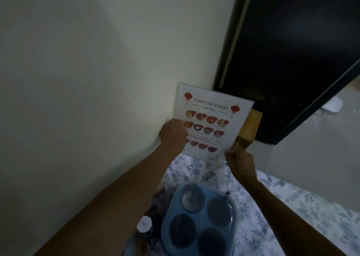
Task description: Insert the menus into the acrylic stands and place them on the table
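Observation:
A white "Chinese Food Menu" sheet with red lanterns and rows of dish photos is held upright above the far end of the table, close to the wall. It looks enclosed in a clear acrylic stand, whose edges are hard to make out. My left hand grips the sheet's left edge at mid-height. My right hand pinches its lower right corner. The sheet's bottom edge hovers just over the floral tablecloth.
A blue lidded container with four round wells sits on the table near me. Small jars, one with a white cap, stand at its left. A wooden stool is behind the menu, beside a dark open door.

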